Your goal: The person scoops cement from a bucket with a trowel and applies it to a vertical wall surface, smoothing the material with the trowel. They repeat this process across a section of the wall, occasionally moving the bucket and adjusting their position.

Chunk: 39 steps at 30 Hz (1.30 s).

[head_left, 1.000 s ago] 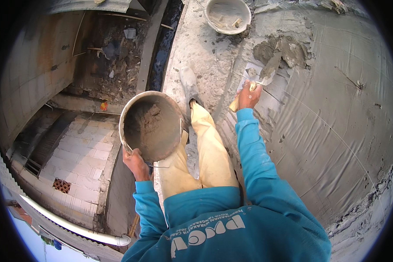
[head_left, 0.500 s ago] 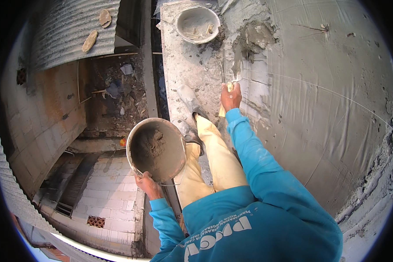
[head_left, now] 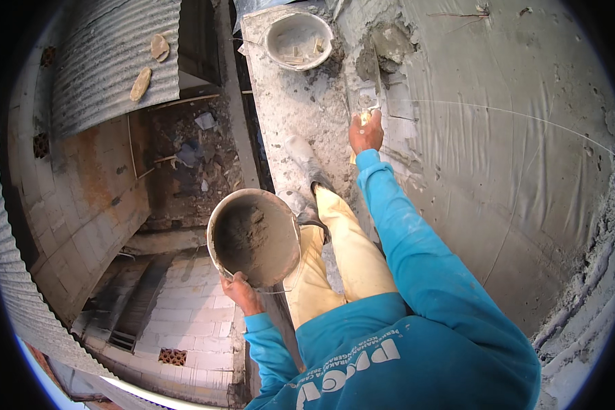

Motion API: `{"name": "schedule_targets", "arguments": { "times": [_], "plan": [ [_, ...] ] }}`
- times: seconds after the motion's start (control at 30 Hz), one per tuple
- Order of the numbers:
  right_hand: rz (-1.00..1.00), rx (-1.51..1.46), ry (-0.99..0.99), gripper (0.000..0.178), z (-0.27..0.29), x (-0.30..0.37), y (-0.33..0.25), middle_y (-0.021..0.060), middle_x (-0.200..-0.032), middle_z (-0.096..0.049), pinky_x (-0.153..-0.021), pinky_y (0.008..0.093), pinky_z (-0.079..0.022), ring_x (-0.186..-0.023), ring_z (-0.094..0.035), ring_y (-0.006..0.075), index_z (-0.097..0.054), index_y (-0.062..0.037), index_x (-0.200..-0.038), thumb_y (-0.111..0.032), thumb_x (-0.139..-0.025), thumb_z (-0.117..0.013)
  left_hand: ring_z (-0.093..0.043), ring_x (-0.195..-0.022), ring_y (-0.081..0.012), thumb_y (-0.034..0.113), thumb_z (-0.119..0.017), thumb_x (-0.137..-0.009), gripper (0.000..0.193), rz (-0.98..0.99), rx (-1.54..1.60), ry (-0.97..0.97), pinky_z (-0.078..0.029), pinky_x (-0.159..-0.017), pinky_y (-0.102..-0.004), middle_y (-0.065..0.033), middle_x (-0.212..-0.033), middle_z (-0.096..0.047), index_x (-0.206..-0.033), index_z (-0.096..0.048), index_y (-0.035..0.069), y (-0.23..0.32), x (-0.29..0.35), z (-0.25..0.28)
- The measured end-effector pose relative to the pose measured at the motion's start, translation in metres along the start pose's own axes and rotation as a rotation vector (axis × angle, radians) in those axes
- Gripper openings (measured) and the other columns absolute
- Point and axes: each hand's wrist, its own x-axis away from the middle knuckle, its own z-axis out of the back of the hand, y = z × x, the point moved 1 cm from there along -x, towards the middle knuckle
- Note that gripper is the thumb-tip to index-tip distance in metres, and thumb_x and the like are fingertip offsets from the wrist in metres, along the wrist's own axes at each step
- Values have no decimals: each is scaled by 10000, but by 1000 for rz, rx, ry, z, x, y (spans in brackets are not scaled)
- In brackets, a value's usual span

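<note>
My left hand (head_left: pixel 242 294) grips the rim of a round bucket (head_left: pixel 296 240) and tilts its mouth toward me. Wet grey mortar (head_left: pixel 247 229) lies inside, heaped in the middle. The fingers of my right hand (head_left: pixel 366 134) are wrapped round the pale handle of a trowel (head_left: pixel 366 117). Its narrow blade points away from me, up along the wall, beside a rough lump of mortar (head_left: pixel 393 46). Whether the blade touches the wall I cannot tell. Smooth grey plaster (head_left: pixel 485 178) covers the wall to the right.
I stand on a narrow concrete ledge (head_left: pixel 273 92), with a drop on its left down to a debris-strewn floor (head_left: pixel 198 150). A mortar-stained basin (head_left: pixel 270 51) with small pieces inside sits farther along. A thin string (head_left: pixel 485 106) crosses the wall. Corrugated roofing (head_left: pixel 109 68) is at far left.
My right hand has moved slightly away from me, carrying the trowel blade up toward the rough mortar patch. My left hand still holds the bucket. The whole view has shifted a little.
</note>
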Motion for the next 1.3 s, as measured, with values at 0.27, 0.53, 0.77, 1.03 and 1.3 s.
{"name": "schedule_targets", "arguments": {
  "times": [0.27, 0.53, 0.77, 1.03, 1.3],
  "plan": [
    [240, 137, -4, 425, 16, 24, -2, 220, -1052, -588, -771, 531, -487, -949, -597, 439, -438, -29, -1165, -200, -842, -656, -412, -649, -86, -107, -479, -705, 369, 5, -59, -1, -349, -571, -229, 24, -769, -477, -1049, -574, -13, 6, 9, -4],
    [173, 32, -128, 408, 17, 39, 1, 242, -1036, -606, -787, 527, -477, -958, -598, 448, -463, -26, -1151, -210, -843, -658, -448, -673, -90, -112, -473, -685, 446, 18, -16, 2, -377, -590, -221, 4, -822, -534, -1112, -571, -29, 20, 12, -12],
    [-47, 4, -139, 440, 15, 11, -2, 286, -1004, -638, -822, 514, -486, -955, -607, 477, -476, -1, -1141, -263, -842, -664, -473, -688, -92, -115, -478, -685, 466, 31, -20, -10, -390, -598, -220, -9, -856, -563, -1134, -569, -33, 41, 18, -13],
    [-106, -93, -144, 397, 11, 19, 0, 280, -1003, -635, -816, 533, -474, -945, -602, 481, -473, -27, -1097, -282, -848, -649, -464, -655, -99, -114, -488, -690, 436, -7, -29, 3, -393, -588, -237, -3, -802, -529, -1113, -560, -34, 49, 22, -15],
    [-131, -39, -185, 419, 32, 44, -2, 276, -1048, -635, -832, 523, -479, -978, -604, 470, -484, -35, -1125, -303, -847, -647, -488, -704, -107, -107, -481, -695, 397, 26, -41, -2, -409, -613, -240, -10, -836, -558, -1069, -579, -19, 69, 34, -19]
  ]
}}
